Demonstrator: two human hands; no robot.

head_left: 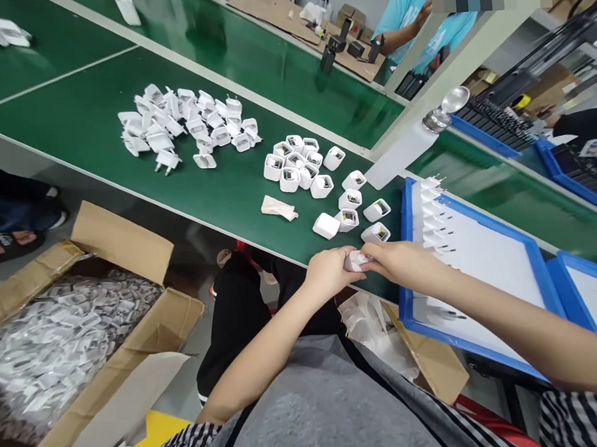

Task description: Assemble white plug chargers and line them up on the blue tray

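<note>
My left hand (328, 273) and my right hand (399, 261) meet at the near edge of the green table (73, 122), both closed on one small white charger part (356, 260). Just beyond them lie several open white charger housings (321, 182). Farther left is a heap of white plug caps with prongs (188, 126). To the right stands a blue tray (538, 264) with a white sheet and a row of assembled plugs (430, 206) along its left edge.
An open cardboard box of bagged white parts (59, 343) sits on the floor at the left. A smaller box with plastic bags (425, 357) is under the table edge. A small cloth (278, 208) lies on the table. Another person (418, 17) works at the far bench.
</note>
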